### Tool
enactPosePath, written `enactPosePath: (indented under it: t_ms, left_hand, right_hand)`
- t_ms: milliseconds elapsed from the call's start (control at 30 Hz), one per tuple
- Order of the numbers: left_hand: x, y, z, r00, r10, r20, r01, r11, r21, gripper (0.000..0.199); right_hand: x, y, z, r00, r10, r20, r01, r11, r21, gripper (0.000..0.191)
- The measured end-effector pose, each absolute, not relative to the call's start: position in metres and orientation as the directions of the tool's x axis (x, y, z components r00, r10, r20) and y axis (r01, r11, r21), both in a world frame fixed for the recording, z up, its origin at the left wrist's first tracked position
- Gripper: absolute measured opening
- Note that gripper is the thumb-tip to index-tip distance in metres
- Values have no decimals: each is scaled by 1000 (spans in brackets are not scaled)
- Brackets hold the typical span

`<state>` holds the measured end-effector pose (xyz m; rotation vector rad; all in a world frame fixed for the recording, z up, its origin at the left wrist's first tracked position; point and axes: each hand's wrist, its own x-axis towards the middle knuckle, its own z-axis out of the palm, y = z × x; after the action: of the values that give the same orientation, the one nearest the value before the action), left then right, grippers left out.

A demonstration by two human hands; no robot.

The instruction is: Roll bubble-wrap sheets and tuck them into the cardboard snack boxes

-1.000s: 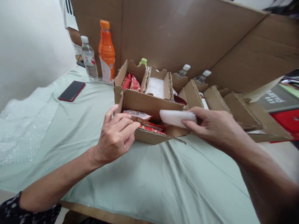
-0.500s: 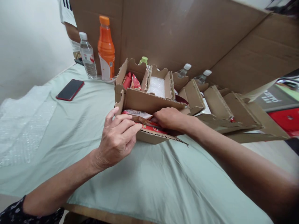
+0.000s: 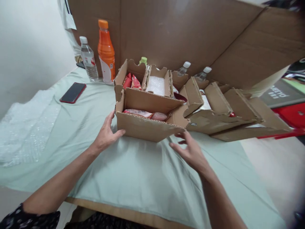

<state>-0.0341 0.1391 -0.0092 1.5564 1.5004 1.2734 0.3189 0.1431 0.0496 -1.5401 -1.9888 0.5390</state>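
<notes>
In front of me stands a narrow open cardboard box [image 3: 145, 127], upright on the cloth. Inside lie a red and white packet [image 3: 138, 112] and a rounded pinkish-brown packet [image 3: 159, 116], only their tops showing. At the box's left end is my left hand [image 3: 107, 133], thumb and fingers apart, the thumb by the front wall; firm contact cannot be made out. My right hand [image 3: 189, 151] is by the lower right corner with its fingers spread and nothing held. Behind this box, further cardboard compartments [image 3: 133, 71] hold red packets [image 3: 135, 82] and bubble wrap [image 3: 156, 86].
An orange drink bottle [image 3: 106, 52] and a water bottle [image 3: 89, 60] stand at back left, near a phone [image 3: 72, 93]. More bubble wrap [image 3: 26, 127] lies far left. Several cardboard boxes [image 3: 226, 111] run rightward. A tall cardboard panel [image 3: 166, 31] stands behind; pale green cloth [image 3: 143, 178] covers the table.
My right hand has come out of the front box to its right corner. My left hand has moved from the top edge down to the left end. The view has shifted slightly.
</notes>
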Motion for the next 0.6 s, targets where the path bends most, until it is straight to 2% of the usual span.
enactPosePath:
  t_ms: [133,267,367,500,600]
  left_hand:
    - [-12,143,-13,-64,988,139,187,-125,974,81]
    - [-2,107,-8,-118,981,154,216,-126,968,70]
    - [-13,58,-16,-174,980,101,237,-58,970,62]
    - [-52,16,-20,-354,934,50,220,31,975,74]
    - [-71,29,3,-425,901,91,207,-1,978,86]
  right_hand:
    - [280,159,13,-149,970,191,602,242,-761,59]
    - [275,132,9,-137,972,192,645,234,-727,49]
    - [269,95,14,-165,948,273,638,314,-703,46]
    - [227,81,28,-285,893,347,563,449,-694,44]
    - [201,102,46,-326,865,381,511,500,-699,44]
